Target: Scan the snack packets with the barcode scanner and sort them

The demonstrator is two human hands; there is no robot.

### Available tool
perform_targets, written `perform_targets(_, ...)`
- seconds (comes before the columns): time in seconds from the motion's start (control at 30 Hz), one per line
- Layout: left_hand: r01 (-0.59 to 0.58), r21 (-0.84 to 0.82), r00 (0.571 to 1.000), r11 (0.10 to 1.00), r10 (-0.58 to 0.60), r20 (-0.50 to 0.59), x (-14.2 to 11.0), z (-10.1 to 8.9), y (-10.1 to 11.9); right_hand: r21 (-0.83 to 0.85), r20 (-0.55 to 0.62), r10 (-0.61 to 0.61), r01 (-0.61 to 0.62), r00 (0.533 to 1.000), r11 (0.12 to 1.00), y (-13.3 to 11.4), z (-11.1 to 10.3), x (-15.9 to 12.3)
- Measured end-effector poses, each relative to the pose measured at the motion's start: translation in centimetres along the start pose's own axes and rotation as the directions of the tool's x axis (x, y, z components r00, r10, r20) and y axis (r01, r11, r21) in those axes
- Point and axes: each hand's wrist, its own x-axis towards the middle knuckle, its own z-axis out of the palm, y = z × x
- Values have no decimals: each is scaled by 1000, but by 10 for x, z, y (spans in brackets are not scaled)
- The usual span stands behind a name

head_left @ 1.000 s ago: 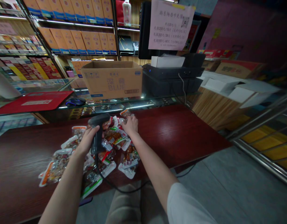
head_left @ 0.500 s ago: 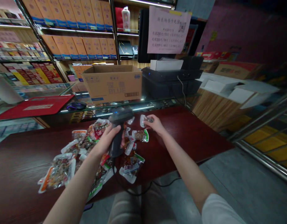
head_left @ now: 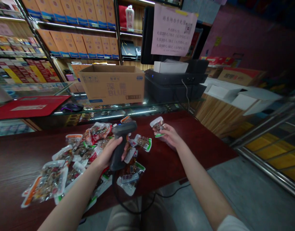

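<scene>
- A small clear snack packet (head_left: pixel 157 125) with a green lower edge is held over the tabletop (head_left: pixel 168 165), right of the other packets.
- The right hand (head_left: pixel 170 134) has its grip pinching this packet by its right side.
- A black handheld scanner (head_left: pixel 118 150) stands tilted in the left hand (head_left: pixel 109 152), whose grip is wrapped around the handle; its cable (head_left: pixel 128 210) loops down past the tabletop's near edge.
- A green-edged packet (head_left: pixel 144 142) lies between the two hands.
- A loose heap of packets (head_left: pixel 51 179) spreads beneath and left of the scanner.
- Behind, an open cardboard box (head_left: pixel 113 85) sits on a glass case (head_left: pixel 102 113), with a mouse (head_left: pixel 72 107) to its left.
</scene>
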Motion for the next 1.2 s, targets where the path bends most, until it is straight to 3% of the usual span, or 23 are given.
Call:
perform_targets(0.27,13,89,1000,996,-15,17,-2,1,-3,-13,59,-45,46,997,999,-1,-4,-4)
perform_targets(0.43,-3,156,1000,988,-2,30,-1,1,-4,-164,-38,-139,131,990,978,12,-7,4)
perform_targets(0.6,12,247,998,969,-27,59,0,7,-4,-295,-54,-177,154,983,943,22,-12,9)
perform_targets(0.8,15,206,996,979,-33,88,3,6,-14,-522,-88,-278,193,957,831,22,-9,11)
perform_targets(0.93,-2,213,990,977,-28,139,3,4,-17,-533,-107,-285,187,953,825,21,-3,11)
perform_targets(1.2,-13,234,992,972,-18,128,-2,7,-11,-559,-51,-309,229,950,797,28,-1,13)
